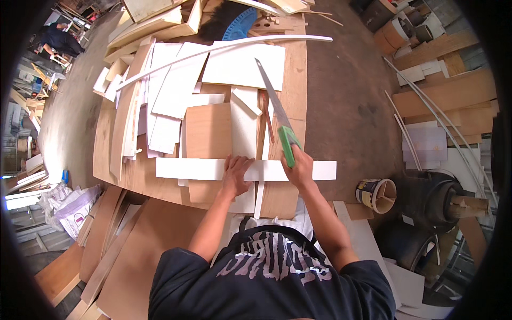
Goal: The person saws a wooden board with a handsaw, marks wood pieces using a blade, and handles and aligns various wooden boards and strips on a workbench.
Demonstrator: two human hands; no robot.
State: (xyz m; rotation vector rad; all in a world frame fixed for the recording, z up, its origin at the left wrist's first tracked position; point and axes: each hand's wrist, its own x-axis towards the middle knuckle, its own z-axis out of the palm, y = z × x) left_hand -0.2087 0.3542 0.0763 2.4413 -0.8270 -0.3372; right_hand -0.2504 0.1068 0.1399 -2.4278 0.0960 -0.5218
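Note:
A long white board strip (pixel 202 169) lies crosswise over the boards near the front of the worktable. My left hand (pixel 236 173) grips it near its middle, the fingers reaching over its far edge. My right hand (pixel 298 168) is closed round the green handle of a handsaw (pixel 274 104). The saw's blade points away and slightly left, above the tabletop and the offcuts. My right hand is above the strip's right part; whether it touches the strip I cannot tell.
On the worktable (pixel 296 96) are white panels (pixel 242 64), a brown board (pixel 208 130), a thin curved white strip (pixel 224 45) and a blue brush (pixel 240 24). A bucket (pixel 376 194) stands on the floor at right. Large brown sheets lean at lower left. Another person (pixel 56 40) is far left.

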